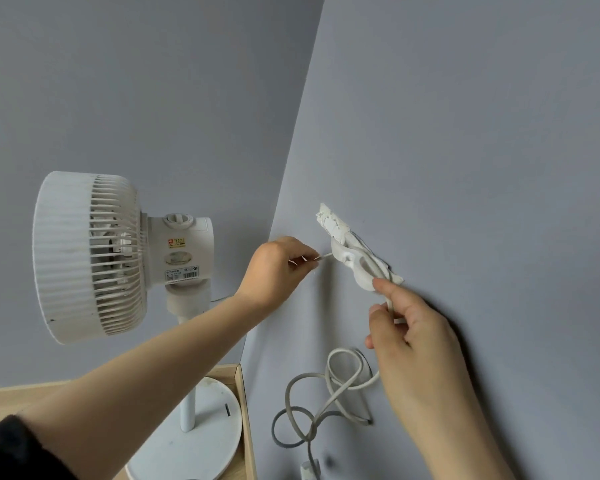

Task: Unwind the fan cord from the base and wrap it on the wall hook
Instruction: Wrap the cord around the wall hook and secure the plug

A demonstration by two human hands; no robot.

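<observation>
- A white pedestal fan (87, 254) carries a red-and-yellow logo sticker (176, 242) and a printed rating label (182, 273) on its motor housing; the writing on both is too small to read.
- The person's left hand (278, 268) is curled, its fingertips pinching a thin stretch of the cord (326, 386) just left of the wall hook (357, 268).
- The right hand (420, 344) grips the same cord between thumb and forefinger directly beneath the hook, the other fingers bent loosely.
- The hook, of glossy white plastic, sits tilted on the grey wall (465, 133), with a ragged white patch of backing or adhesive above it.
- The cord passes over the hook; its slack hangs below the right hand in several loose, rounded loops against the wall, ending near a white plug (310, 469) at the picture's lower edge.
- The fan's ribbed grille is round; its smooth disc base (201, 431) stands on a pale wooden surface (236, 375).
- A black sleeve (7, 448) covers the left upper arm.
</observation>
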